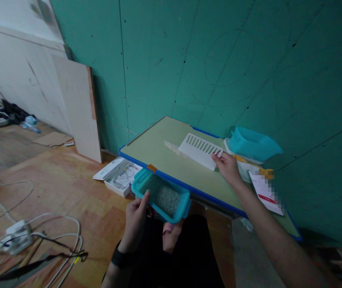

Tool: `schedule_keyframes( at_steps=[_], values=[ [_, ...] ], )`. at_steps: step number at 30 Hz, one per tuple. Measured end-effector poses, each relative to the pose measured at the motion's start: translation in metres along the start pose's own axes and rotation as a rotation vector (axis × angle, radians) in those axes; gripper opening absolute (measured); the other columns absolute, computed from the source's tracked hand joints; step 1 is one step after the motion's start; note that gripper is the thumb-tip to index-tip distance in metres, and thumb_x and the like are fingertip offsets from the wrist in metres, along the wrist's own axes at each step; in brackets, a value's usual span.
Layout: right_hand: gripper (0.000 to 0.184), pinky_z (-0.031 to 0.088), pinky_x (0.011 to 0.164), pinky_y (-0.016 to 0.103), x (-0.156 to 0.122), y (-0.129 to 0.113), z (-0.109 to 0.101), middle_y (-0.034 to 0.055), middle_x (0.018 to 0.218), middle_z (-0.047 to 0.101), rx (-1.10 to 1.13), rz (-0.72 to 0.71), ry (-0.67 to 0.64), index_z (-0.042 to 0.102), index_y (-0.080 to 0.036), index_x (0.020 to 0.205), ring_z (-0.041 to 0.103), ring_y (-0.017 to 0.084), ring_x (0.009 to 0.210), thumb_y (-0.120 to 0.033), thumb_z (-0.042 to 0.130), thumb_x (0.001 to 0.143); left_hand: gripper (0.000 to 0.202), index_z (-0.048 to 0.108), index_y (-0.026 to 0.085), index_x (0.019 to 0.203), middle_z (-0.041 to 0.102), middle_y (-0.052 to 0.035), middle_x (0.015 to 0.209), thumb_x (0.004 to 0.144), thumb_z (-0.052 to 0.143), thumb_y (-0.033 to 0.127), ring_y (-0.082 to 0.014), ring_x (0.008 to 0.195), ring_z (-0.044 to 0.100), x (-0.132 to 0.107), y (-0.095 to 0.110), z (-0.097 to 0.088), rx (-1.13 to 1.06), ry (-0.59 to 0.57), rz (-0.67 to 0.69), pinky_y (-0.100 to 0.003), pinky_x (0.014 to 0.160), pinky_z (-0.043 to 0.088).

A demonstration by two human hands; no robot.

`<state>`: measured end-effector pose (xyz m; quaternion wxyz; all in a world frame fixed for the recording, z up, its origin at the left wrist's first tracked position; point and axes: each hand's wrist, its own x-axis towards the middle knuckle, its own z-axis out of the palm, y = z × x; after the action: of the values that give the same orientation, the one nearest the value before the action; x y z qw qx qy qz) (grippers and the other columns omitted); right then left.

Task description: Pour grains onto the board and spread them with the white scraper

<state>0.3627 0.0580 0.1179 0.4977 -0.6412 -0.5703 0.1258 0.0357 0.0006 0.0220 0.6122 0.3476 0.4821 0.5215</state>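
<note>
My left hand [136, 216] grips the near left rim of a turquoise plastic container [185, 208], thumb over the edge, holding it just below the table's front edge. Small pale grains [166, 197], like rice, cover its bottom. Pinched in my right hand [227, 166] is the right end of a flat white card with a row of slots [199, 154], lying low over the tabletop. A strip of loose pale grains [173, 148] lies on the table along the card's left side. Whether the card touches the surface I cannot tell.
The green-topped table [147, 146] has a blue edge. At its back right stand a turquoise bin [251, 144] and a white printed sheet [265, 194]. An open white box [118, 180] sits on the floor, left of the table. Cables and a power strip [16, 237] lie farther left.
</note>
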Motion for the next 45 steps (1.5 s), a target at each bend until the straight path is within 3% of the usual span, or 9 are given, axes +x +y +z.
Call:
schedule_keyframes(
  at_steps=[12,17,22,28,33,37,40,45],
  values=[
    [0.030,0.050,0.062,0.030,0.022,-0.019,0.056,0.0060,0.074,0.071,-0.036,-0.086,-0.074,0.068,-0.017,0.088,0.065,0.021,0.070,-0.045,0.060,0.081,0.052,0.055,0.017,0.049,0.058,-0.0018,0.041,0.076,0.067,0.060,-0.0141,0.037,0.055,0.006,-0.008,-0.004,-0.046,-0.035,-0.006,-0.023,0.041,0.040],
    [0.032,0.049,0.063,0.029,0.009,-0.029,0.058,0.0056,0.075,0.072,-0.046,-0.128,-0.098,0.069,-0.016,0.089,0.065,0.020,0.069,-0.045,0.058,0.084,0.054,0.056,0.017,0.047,0.059,-0.0026,0.041,0.075,0.066,0.062,-0.0137,0.037,0.054,0.006,-0.007,-0.004,-0.022,-0.039,-0.002,-0.023,0.042,0.041],
    [0.028,0.050,0.072,0.031,-0.016,-0.048,0.054,0.0062,0.089,0.075,-0.100,-0.181,-0.132,0.071,-0.021,0.095,0.068,0.023,0.082,-0.043,0.055,0.087,0.054,0.056,0.017,0.048,0.060,-0.0031,0.042,0.076,0.065,0.062,-0.0140,0.038,0.055,0.003,-0.004,-0.003,-0.023,-0.048,0.008,-0.024,0.042,0.041],
    [0.026,0.050,0.077,0.030,-0.037,-0.062,0.057,0.0058,0.089,0.074,-0.121,-0.207,-0.140,0.070,-0.024,0.090,0.068,0.023,0.087,-0.043,0.053,0.090,0.053,0.057,0.017,0.048,0.059,-0.0030,0.042,0.076,0.066,0.061,-0.0135,0.038,0.055,0.004,-0.006,-0.003,-0.029,-0.052,0.006,-0.023,0.042,0.041],
    [0.031,0.050,0.071,0.031,-0.037,-0.053,0.036,0.0062,0.085,0.073,-0.045,-0.135,-0.049,0.070,-0.020,0.091,0.067,0.023,0.079,-0.048,0.057,0.087,0.053,0.058,0.016,0.050,0.059,-0.0025,0.043,0.077,0.065,0.062,-0.0130,0.038,0.054,0.006,-0.011,-0.003,-0.038,-0.055,-0.005,-0.023,0.041,0.040],
    [0.041,0.050,0.058,0.031,-0.039,-0.033,-0.004,0.0072,0.083,0.073,0.141,0.132,0.066,0.068,-0.018,0.091,0.067,0.024,0.072,-0.056,0.067,0.075,0.054,0.057,0.016,0.050,0.059,-0.0023,0.042,0.077,0.065,0.062,-0.0135,0.038,0.055,0.005,-0.010,-0.003,-0.048,-0.057,-0.005,-0.023,0.041,0.040],
    [0.043,0.051,0.053,0.032,-0.044,-0.021,-0.028,0.0076,0.080,0.074,0.250,0.331,0.078,0.067,-0.018,0.087,0.068,0.025,0.067,-0.054,0.075,0.065,0.053,0.056,0.017,0.049,0.059,-0.0022,0.042,0.077,0.066,0.061,-0.0143,0.037,0.055,0.003,-0.006,-0.002,-0.049,-0.041,-0.008,-0.023,0.041,0.042],
    [0.039,0.053,0.051,0.032,-0.047,-0.017,-0.034,0.0071,0.077,0.074,0.340,0.476,0.029,0.066,-0.017,0.084,0.069,0.024,0.062,-0.046,0.079,0.061,0.054,0.057,0.017,0.049,0.059,-0.0022,0.040,0.077,0.065,0.062,-0.0145,0.037,0.056,0.002,-0.002,0.000,-0.022,-0.042,0.003,-0.023,0.041,0.042]
  ],
)
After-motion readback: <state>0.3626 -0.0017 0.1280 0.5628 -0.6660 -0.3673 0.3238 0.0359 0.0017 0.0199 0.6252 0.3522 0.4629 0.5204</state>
